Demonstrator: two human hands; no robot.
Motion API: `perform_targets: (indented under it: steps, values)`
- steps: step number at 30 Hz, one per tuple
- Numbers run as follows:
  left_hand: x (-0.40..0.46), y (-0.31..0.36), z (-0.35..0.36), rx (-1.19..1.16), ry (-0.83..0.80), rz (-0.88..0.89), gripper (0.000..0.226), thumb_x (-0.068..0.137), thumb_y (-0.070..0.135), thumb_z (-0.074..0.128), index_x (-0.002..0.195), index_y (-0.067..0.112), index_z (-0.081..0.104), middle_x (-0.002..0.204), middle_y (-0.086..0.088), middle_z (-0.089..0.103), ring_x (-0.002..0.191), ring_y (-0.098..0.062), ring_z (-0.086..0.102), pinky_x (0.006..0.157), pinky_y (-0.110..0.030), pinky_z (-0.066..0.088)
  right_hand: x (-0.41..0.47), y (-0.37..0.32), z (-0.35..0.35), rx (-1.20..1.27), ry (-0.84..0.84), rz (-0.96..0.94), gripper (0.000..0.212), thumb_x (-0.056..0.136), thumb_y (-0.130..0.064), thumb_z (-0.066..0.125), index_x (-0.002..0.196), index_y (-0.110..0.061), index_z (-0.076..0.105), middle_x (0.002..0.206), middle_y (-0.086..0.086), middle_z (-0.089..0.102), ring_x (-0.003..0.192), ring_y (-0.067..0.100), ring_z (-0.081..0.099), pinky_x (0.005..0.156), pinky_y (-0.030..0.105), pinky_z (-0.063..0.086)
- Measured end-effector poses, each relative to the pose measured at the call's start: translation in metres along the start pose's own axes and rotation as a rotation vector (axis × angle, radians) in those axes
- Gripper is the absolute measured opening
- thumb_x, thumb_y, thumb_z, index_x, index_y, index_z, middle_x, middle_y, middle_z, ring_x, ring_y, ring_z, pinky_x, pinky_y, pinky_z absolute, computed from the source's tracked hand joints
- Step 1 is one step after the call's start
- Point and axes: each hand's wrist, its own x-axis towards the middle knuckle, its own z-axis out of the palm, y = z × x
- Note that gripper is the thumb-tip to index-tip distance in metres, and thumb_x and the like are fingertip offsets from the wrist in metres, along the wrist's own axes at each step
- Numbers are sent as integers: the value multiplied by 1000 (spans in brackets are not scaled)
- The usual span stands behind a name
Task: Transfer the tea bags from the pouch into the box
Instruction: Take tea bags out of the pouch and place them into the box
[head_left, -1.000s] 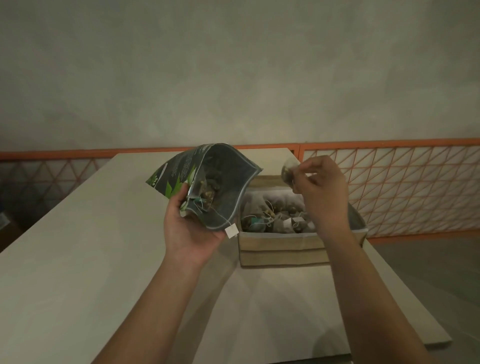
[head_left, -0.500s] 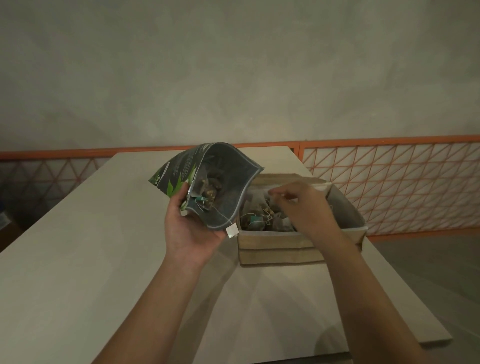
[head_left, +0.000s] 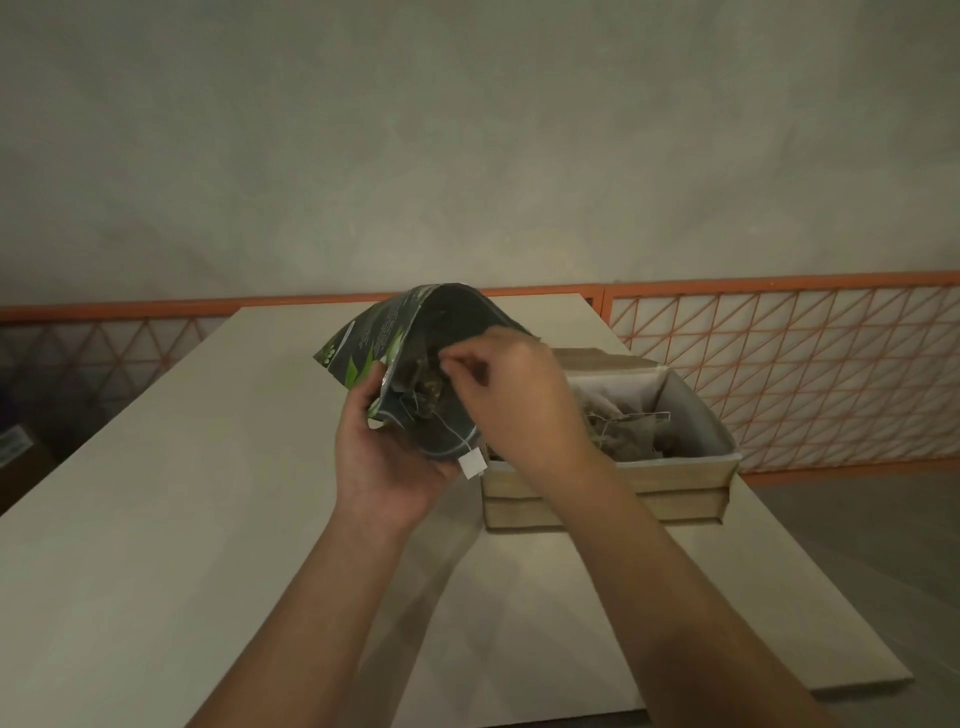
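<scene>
the pale desk (head_left: 156, 519) carries an open tan box (head_left: 613, 478) at its right side, with tea bags (head_left: 628, 431) heaped inside. the dark pouch (head_left: 415, 332), mouth open toward the camera, is gripped from below by the left hand (head_left: 384, 462), just left of the box. the right hand (head_left: 514, 384) reaches into the pouch mouth, fingers curled; what they pinch cannot be told. a white string tag (head_left: 472, 463) hangs from the pouch.

The print on the pouch (head_left: 374, 338) is too blurred to read.
</scene>
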Motion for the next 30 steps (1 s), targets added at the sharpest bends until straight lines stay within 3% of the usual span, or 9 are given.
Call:
perform_targets:
  steps: [4, 8, 10, 14, 17, 21, 23, 26, 30]
  values:
    - [-2, 0, -1, -11, 24, 1, 59, 80, 47, 63, 131, 18, 66, 129, -10, 69, 116, -28, 67, 82, -39, 60, 12, -8, 15, -362, -29, -31, 26, 95, -34, 54, 103, -18, 73, 102, 3, 68, 100, 21, 60, 88, 31, 40]
    - [-3, 1, -1, -18, 36, -7, 57, 84, 48, 63, 133, 18, 64, 123, -7, 72, 101, -25, 73, 79, -35, 61, 16, -17, 28, -580, -104, 31, 41, 93, -53, 48, 98, -19, 70, 102, 4, 66, 103, 26, 52, 92, 41, 28]
    - [-4, 1, 0, -26, 43, -12, 52, 89, 47, 61, 131, 19, 65, 119, -5, 73, 98, -23, 74, 75, -33, 61, 16, -21, 35, -598, -111, 55, 39, 92, -54, 49, 99, -20, 69, 102, 3, 65, 102, 27, 51, 91, 43, 24]
    - [-4, 0, 2, 7, 28, -18, 52, 88, 49, 61, 130, 20, 67, 126, -4, 71, 109, -22, 71, 88, -35, 55, 16, -20, 40, -614, -83, 46, 20, 88, -38, 58, 98, -24, 70, 105, 3, 65, 106, 29, 50, 89, 44, 18]
    - [-3, 2, 3, 26, 23, -2, 52, 88, 50, 58, 128, 17, 66, 123, -7, 72, 103, -24, 73, 88, -33, 56, 16, -15, 39, -513, 37, 22, 15, 83, -31, 61, 89, -23, 72, 97, 1, 67, 97, 27, 54, 87, 42, 22]
    - [0, 3, 2, 27, 3, 9, 59, 83, 48, 61, 134, 18, 63, 132, -11, 67, 120, -28, 64, 96, -38, 52, 16, -4, 28, -316, 130, 17, 16, 80, -30, 60, 85, -20, 71, 85, -2, 69, 86, 21, 61, 83, 35, 31]
    - [1, 1, 4, 28, -10, 10, 58, 81, 48, 62, 131, 18, 64, 129, -10, 69, 116, -27, 66, 93, -38, 54, 17, -4, 20, -300, 77, -7, 15, 84, -24, 59, 88, -16, 72, 85, 0, 71, 83, 21, 64, 80, 31, 38]
    - [0, -5, 7, 32, 6, 4, 58, 79, 47, 63, 129, 18, 66, 125, -8, 71, 108, -26, 70, 91, -36, 54, 20, -8, 19, -369, -52, -9, 20, 92, -23, 56, 103, -13, 69, 99, 6, 70, 91, 23, 65, 70, 27, 36]
    - [0, -9, 7, 26, 35, -9, 56, 81, 45, 65, 129, 16, 66, 130, -8, 69, 120, -25, 64, 94, -35, 54, 33, -6, 28, -381, -227, 86, 28, 94, -28, 56, 117, -13, 63, 115, 8, 65, 104, 25, 61, 72, 30, 41]
